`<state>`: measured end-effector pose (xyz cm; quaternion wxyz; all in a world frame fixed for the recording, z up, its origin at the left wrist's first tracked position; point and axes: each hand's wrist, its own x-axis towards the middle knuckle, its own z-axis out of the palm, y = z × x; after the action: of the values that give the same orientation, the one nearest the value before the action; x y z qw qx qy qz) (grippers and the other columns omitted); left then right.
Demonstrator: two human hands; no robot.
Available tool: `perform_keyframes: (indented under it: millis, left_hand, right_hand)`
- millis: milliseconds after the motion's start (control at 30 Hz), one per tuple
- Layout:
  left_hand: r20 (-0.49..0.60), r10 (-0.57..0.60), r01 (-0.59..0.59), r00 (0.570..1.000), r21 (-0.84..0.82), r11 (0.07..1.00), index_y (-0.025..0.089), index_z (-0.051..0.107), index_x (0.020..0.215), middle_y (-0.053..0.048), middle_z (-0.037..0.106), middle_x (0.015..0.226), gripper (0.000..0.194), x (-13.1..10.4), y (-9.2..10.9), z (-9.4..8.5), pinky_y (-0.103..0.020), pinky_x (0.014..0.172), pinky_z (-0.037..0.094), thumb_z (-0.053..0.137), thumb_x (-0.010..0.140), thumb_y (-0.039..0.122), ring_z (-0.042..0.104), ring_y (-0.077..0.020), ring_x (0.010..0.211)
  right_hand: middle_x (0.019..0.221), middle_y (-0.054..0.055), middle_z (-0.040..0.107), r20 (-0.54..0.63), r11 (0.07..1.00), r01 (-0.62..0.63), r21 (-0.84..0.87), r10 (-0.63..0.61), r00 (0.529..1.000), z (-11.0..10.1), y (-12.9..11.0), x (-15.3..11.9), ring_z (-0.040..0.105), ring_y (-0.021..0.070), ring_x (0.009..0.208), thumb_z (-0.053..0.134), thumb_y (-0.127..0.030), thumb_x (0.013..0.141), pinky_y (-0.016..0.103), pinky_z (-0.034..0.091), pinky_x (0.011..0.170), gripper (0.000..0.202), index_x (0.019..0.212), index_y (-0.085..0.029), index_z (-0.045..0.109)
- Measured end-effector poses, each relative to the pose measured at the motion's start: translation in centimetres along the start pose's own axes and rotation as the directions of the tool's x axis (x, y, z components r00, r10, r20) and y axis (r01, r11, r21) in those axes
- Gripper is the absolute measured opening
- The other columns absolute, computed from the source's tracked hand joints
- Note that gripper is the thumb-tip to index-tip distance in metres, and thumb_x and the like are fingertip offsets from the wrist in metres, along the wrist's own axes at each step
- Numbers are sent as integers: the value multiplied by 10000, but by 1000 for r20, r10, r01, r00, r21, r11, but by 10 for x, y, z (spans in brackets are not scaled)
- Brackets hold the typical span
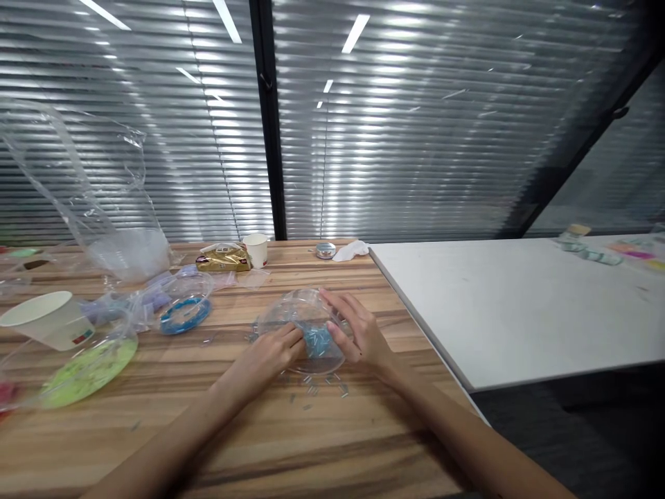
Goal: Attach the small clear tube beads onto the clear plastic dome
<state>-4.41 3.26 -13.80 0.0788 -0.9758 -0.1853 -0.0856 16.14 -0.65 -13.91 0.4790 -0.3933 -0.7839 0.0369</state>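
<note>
A clear plastic bowl (291, 312) with pale blue tube beads (316, 339) in it sits on the wooden table (260, 443). My left hand (273, 353) rests at the bowl's near left rim, fingertips reaching into the beads. My right hand (358, 329) cups the bowl's right side, fingers curved over the rim. Several loose beads (316, 389) lie scattered on the wood just in front of the bowl.
To the left lie a clear bowl of blue beads (184, 315), a bowl of green beads (88, 371), two paper cups (49, 319) (256, 249), a gold packet (223, 258) and a large clear bag (98, 201). A white table (519, 305) adjoins on the right.
</note>
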Motion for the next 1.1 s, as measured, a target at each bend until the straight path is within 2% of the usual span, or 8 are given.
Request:
perform_keyframes:
  millis: [133,233,500,700,867,1100]
  left_hand:
    - [47,-16,13,999,67,998,131,560,913,-64,583,929,141,0,3,1,-297,746,484,429,900,79,550,-198,890]
    - [42,-13,9,999,97,995,123,560,924,-71,589,907,133,1,5,2,-323,757,486,441,891,74,556,-211,883]
    - [74,-8,-7,997,193,981,102,556,914,-92,591,905,121,3,7,4,-374,749,498,456,867,54,564,-247,860]
    - [10,-11,9,1000,197,980,113,543,877,-79,577,865,134,3,8,2,-351,726,473,425,878,50,543,-229,817]
    - [-86,-37,49,996,140,989,120,525,869,-70,557,849,174,2,8,-2,-310,704,445,373,896,39,523,-200,783]
    - [-228,12,17,974,126,992,119,521,845,-58,544,771,249,1,10,-7,-285,609,413,294,926,57,496,-182,680]
  right_hand:
    - [1091,104,556,15,1000,2,6,-2,1000,3,-2,-1,544,212,962,404,-314,912,375,479,835,453,1350,-197,407]
    - [1046,104,555,32,1000,1,7,-1,999,5,-2,-3,547,206,914,398,-328,915,362,488,797,459,1351,-185,404]
    - [1047,105,543,41,1000,5,22,-6,999,5,-2,-3,535,205,933,403,-330,916,353,479,808,467,1354,-171,398]
    - [1036,103,547,41,1000,-5,20,4,999,4,-3,-2,534,207,924,397,-320,916,363,479,814,454,1347,-178,406]
    - [1086,111,544,40,999,-26,36,24,999,5,-2,-2,532,211,974,390,-300,919,373,473,848,441,1344,-180,409]
    - [1085,110,548,72,997,-62,36,59,996,7,-5,-4,545,215,974,379,-318,927,383,484,853,448,1355,-186,395]
